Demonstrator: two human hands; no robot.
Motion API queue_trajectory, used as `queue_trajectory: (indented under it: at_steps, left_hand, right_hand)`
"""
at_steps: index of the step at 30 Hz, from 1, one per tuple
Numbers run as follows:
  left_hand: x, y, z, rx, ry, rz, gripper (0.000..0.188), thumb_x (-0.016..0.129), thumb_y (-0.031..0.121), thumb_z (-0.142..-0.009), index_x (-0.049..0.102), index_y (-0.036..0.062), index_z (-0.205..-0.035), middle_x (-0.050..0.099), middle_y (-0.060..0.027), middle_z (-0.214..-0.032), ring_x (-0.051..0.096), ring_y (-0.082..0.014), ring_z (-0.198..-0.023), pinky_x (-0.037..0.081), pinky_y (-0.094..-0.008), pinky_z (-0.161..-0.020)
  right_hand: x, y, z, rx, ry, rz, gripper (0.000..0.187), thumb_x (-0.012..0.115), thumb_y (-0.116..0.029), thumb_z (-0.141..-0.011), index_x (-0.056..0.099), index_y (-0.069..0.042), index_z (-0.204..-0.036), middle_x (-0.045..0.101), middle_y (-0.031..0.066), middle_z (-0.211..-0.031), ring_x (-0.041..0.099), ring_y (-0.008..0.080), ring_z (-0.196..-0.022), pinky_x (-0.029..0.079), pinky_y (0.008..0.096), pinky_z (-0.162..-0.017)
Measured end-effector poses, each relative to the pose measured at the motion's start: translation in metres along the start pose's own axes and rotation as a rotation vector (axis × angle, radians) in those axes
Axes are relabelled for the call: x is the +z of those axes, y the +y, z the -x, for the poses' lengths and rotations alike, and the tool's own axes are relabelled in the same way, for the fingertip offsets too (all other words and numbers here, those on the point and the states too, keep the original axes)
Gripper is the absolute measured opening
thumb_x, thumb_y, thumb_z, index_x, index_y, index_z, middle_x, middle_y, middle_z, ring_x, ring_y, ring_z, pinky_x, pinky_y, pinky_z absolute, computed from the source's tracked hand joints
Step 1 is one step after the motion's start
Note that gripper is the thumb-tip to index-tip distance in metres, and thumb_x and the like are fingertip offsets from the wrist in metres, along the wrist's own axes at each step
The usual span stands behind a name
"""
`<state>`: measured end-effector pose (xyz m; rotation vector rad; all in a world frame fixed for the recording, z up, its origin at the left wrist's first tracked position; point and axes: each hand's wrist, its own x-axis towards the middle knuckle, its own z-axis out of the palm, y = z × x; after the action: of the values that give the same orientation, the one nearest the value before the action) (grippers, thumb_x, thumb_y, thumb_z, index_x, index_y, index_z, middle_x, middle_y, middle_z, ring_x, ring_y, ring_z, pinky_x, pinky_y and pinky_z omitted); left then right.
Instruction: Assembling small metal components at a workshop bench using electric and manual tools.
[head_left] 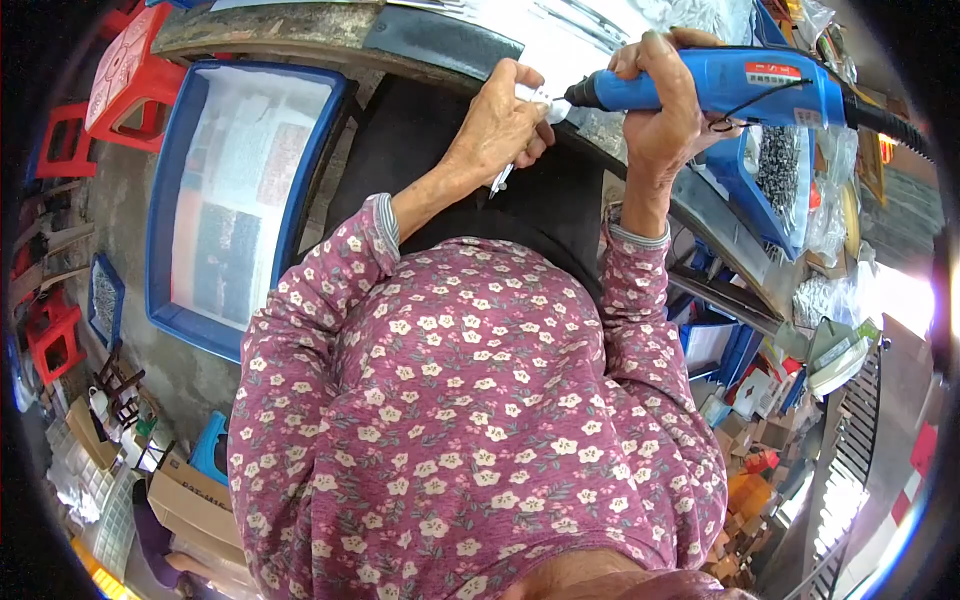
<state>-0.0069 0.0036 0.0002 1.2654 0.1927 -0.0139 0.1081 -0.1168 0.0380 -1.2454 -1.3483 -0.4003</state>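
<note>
My left hand [492,128] is closed around a small white plastic part [552,106], held just off the front edge of the workbench. A thin, light-coloured piece [501,179] sticks out below the fingers; its kind is too small to make out. In my right hand [664,112] is a blue electric screwdriver [735,84], gripped round its body and lying almost level. Its black nose [583,94] points left and meets or nearly meets the white part; contact cannot be told. A black cord [893,128] runs from its back end.
A large blue tray [157,265] with a pale lining stands at my left. At the right, another blue tray [748,205] holds many small dark metal pieces. Red plastic stools [128,78] and a cardboard box [190,508] stand on the floor. A dark pad [440,42] lies on the bench.
</note>
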Motion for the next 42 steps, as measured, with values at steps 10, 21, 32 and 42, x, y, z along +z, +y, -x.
queue_trajectory:
  at_steps: [10, 21, 32, 42]
  left_hand:
    - [0.003, 0.003, 0.000, -0.069, -0.006, 0.182, 0.030, 0.045, 0.007, -0.085, 0.031, 0.0013, -0.111, 0.054, -0.0116, -0.067, 0.044, -0.0096, -0.049, 0.028, -0.0193, -0.037]
    - [0.001, -0.001, -0.003, -0.054, -0.017, 0.164, 0.022, 0.043, 0.005, -0.087, 0.031, 0.0030, -0.106, 0.052, -0.0108, -0.065, 0.046, -0.0100, -0.047, 0.034, -0.0198, -0.037]
    - [0.006, -0.001, -0.004, -0.080, 0.042, 0.125, 0.028, 0.045, 0.001, -0.082, 0.033, 0.0011, -0.107, 0.053, -0.0104, -0.065, 0.041, -0.0082, -0.045, 0.028, -0.0196, -0.036]
    - [0.005, 0.001, 0.000, -0.057, 0.079, 0.125, 0.028, 0.045, 0.000, -0.081, 0.032, 0.0009, -0.107, 0.053, -0.0106, -0.064, 0.040, -0.0082, -0.045, 0.028, -0.0197, -0.036]
  right_hand:
    - [0.039, -0.060, -0.053, 0.565, 0.559, -0.216, 0.028, 0.058, -0.002, -0.074, 0.046, 0.002, -0.099, 0.050, 0.0075, -0.065, 0.050, 0.0160, -0.051, 0.043, 0.0278, -0.052]
    - [0.040, -0.054, -0.054, 0.510, 0.510, -0.203, 0.024, 0.060, -0.004, -0.075, 0.047, 0.001, -0.095, 0.050, 0.0067, -0.063, 0.049, 0.0152, -0.048, 0.043, 0.0272, -0.050]
    - [0.052, -0.031, -0.041, 0.245, 0.568, -0.886, 0.018, 0.060, -0.003, -0.075, 0.048, 0.000, -0.089, 0.051, 0.0042, -0.061, 0.049, 0.0113, -0.049, 0.040, 0.0248, -0.047]
    - [0.050, -0.056, -0.059, 0.708, 0.440, 0.127, 0.020, 0.065, -0.004, -0.072, 0.051, 0.000, -0.084, 0.053, 0.0038, -0.059, 0.051, 0.0111, -0.047, 0.042, 0.0237, -0.044]
